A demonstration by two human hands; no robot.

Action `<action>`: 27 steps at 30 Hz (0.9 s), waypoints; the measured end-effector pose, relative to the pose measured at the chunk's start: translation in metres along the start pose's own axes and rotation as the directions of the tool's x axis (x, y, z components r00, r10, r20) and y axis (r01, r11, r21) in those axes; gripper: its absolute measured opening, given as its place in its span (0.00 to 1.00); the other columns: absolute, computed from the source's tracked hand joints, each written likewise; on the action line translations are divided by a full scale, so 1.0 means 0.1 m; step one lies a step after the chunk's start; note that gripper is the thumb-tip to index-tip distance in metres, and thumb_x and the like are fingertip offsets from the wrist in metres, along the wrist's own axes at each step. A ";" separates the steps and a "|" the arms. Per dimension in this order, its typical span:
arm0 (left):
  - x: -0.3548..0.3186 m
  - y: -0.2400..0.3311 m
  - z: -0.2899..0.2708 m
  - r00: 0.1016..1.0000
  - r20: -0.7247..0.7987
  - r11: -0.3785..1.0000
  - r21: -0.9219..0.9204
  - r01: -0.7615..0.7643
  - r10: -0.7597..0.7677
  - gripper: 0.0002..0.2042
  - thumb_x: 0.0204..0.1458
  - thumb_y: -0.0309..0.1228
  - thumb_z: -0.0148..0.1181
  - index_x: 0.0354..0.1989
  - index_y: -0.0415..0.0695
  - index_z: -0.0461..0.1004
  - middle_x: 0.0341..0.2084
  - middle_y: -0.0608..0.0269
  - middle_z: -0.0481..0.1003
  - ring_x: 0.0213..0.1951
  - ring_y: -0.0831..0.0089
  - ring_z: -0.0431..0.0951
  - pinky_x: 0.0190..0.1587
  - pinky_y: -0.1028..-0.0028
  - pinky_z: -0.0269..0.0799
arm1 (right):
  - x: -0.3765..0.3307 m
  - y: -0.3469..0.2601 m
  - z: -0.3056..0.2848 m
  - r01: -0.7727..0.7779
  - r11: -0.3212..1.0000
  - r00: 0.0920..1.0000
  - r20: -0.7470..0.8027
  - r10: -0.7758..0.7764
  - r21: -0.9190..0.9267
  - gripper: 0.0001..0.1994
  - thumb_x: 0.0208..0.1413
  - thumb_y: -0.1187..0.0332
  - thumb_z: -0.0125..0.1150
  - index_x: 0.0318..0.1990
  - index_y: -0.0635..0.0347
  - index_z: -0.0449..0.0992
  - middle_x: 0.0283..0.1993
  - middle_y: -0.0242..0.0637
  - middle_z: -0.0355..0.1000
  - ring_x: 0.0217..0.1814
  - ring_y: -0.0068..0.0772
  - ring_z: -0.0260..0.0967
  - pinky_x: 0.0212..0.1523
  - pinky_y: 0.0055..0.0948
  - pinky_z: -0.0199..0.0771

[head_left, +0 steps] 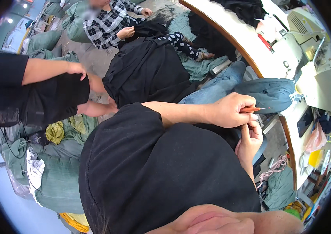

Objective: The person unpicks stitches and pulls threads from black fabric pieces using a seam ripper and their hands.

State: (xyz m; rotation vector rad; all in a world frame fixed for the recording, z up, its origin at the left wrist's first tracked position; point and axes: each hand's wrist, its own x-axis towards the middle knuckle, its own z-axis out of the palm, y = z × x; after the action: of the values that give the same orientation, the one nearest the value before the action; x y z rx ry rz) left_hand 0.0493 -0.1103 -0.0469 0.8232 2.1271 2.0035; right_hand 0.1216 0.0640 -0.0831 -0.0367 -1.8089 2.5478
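Note:
My left hand (pixel 234 111), its forearm reaching across from the left, is closed around a seam ripper (pixel 248 110) with an orange handle. The tool's thin metal tip points right, away from my body. Just below, my right hand (pixel 249 142) has its fingers curled up against the left hand's fingertips; whatever they pinch, if anything, is hidden. Beyond both hands, blue-grey cloth (pixel 267 93) hangs over the table edge beneath the sewing machine (pixel 321 91).
The white worktable (pixel 247 33) curves along the right, carrying red-handled snips (pixel 265 43) and black cloth (pixel 245 9). Two people are nearby on the left, around a large black cloth heap (pixel 146 72). Green sacks (pixel 58 181) lie behind me.

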 end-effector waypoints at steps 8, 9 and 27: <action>0.01 0.08 0.01 0.999 0.000 0.998 0.042 -0.051 0.051 0.18 0.57 0.31 0.66 0.22 0.40 0.63 0.16 0.61 0.62 0.22 0.76 0.60 0.26 0.69 0.59 | 0.00 -0.06 -0.04 0.076 0.990 0.987 0.150 -0.058 -0.120 0.09 0.65 0.83 0.61 0.50 0.68 0.76 0.52 0.34 0.75 0.53 0.21 0.73 0.57 0.22 0.70; 0.02 0.08 0.02 0.999 0.015 0.998 0.033 -0.051 0.051 0.18 0.57 0.31 0.66 0.22 0.40 0.63 0.16 0.61 0.62 0.22 0.76 0.60 0.26 0.69 0.59 | -0.03 -0.10 -0.05 0.035 0.992 0.984 0.178 -0.013 -0.121 0.10 0.65 0.82 0.60 0.51 0.68 0.76 0.53 0.33 0.75 0.54 0.21 0.72 0.58 0.22 0.69; -0.41 0.12 -0.40 0.901 0.249 0.934 0.068 0.350 -0.355 0.05 0.69 0.26 0.54 0.47 0.39 0.70 0.32 0.66 0.75 0.32 0.83 0.74 0.37 0.78 0.71 | 0.12 0.08 -0.03 0.033 0.953 0.984 0.179 0.023 -0.302 0.10 0.52 0.67 0.77 0.32 0.63 0.83 0.32 0.36 0.79 0.36 0.26 0.75 0.40 0.28 0.74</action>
State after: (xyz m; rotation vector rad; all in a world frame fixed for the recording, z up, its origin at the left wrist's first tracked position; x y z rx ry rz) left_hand 0.0703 -0.1641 -0.0420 0.6063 1.9828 1.5994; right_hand 0.1101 0.0644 -0.0917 0.2026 -2.2488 2.3088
